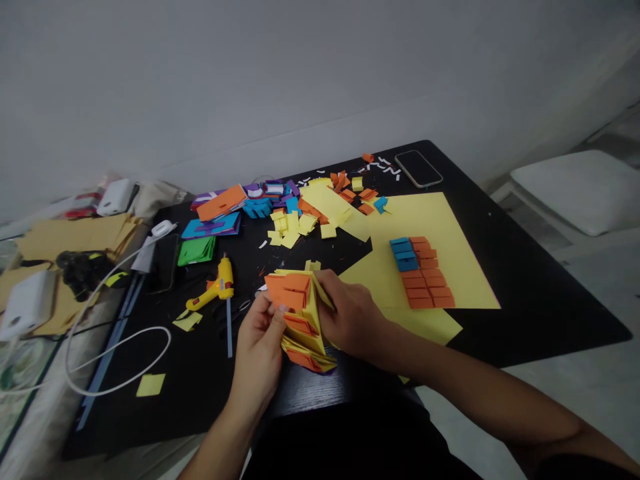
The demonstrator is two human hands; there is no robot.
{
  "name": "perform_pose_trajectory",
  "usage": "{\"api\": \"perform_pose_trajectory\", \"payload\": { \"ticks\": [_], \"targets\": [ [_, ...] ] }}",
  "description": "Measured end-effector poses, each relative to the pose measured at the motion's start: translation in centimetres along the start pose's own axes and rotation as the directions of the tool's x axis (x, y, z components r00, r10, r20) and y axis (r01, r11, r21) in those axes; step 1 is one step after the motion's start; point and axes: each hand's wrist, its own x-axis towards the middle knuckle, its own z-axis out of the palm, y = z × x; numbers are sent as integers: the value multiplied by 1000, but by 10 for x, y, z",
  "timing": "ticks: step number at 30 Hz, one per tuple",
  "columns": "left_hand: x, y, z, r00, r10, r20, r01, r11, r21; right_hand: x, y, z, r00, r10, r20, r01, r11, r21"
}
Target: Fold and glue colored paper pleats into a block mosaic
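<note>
Between my hands, above the table's near edge, is a folded paper piece in yellow and orange, its layers fanned apart. My left hand grips its left side, the thumb pressed on an orange flap. The fingers of my right hand close on its right side, partly hidden behind the yellow layers. To the right, a block of orange and blue folded paper pieces lies on a large yellow sheet.
A yellow glue gun lies left of my hands. Yellow paper pieces, a green paper stack and an orange folded paper sit further back. A phone rests at the far right; a white cable loops on the left.
</note>
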Motion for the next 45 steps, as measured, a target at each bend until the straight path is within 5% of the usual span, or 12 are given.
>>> {"api": "perform_pose_trajectory", "payload": {
  "ticks": [13,23,34,45],
  "targets": [
    [-3,-4,1,998,12,-60,-12,1000,7,-1,-10,-3,979,-180,-92,175,983,-62],
    [-6,-9,-7,974,162,-161,-147,984,102,-2,-13,-10,955,-297,-4,297,953,57],
    [-4,-9,-9,963,225,-149,-216,973,77,-5,-15,-10,983,-174,62,163,973,162],
    [-1,-15,-3,988,98,-118,-103,994,-33,4,-17,-13,985,129,115,-161,926,341]
  ]
}}
